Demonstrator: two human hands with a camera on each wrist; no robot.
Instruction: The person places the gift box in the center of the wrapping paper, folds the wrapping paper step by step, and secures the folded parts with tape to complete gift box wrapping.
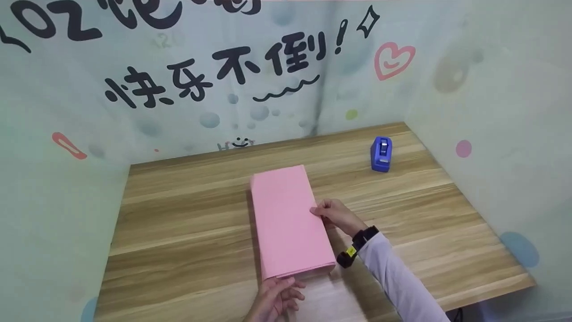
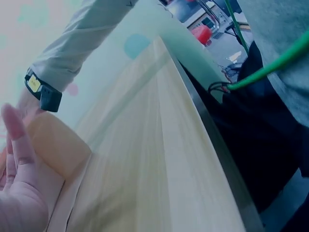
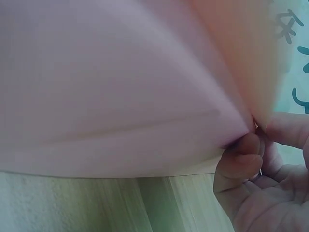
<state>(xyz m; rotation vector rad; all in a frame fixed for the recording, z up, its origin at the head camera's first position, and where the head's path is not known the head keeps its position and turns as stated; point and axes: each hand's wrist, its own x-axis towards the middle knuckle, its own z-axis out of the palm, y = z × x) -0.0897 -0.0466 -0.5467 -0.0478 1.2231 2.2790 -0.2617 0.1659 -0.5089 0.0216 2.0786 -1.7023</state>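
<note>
A long pink folded paper [image 1: 290, 219] lies on the wooden table [image 1: 178, 223], its layers spread apart at the near end. My right hand [image 1: 339, 216] pinches its right edge between thumb and fingers. Close up in the right wrist view, the fingertips [image 3: 241, 152] squeeze the paper's edge where the sheets come together. At the near end, my left hand [image 1: 278, 297] is palm up with fingers loosely bent, its fingertips right at the paper's lower edge. In the left wrist view the left hand [image 2: 24, 179] stands beside the open end of the paper [image 2: 58, 145].
A blue tape dispenser [image 1: 381, 154] stands at the back right of the table. Printed walls [image 1: 268, 89] enclose the table at the back and both sides. A green cord [image 2: 270, 65] hangs past the table's front edge in the left wrist view.
</note>
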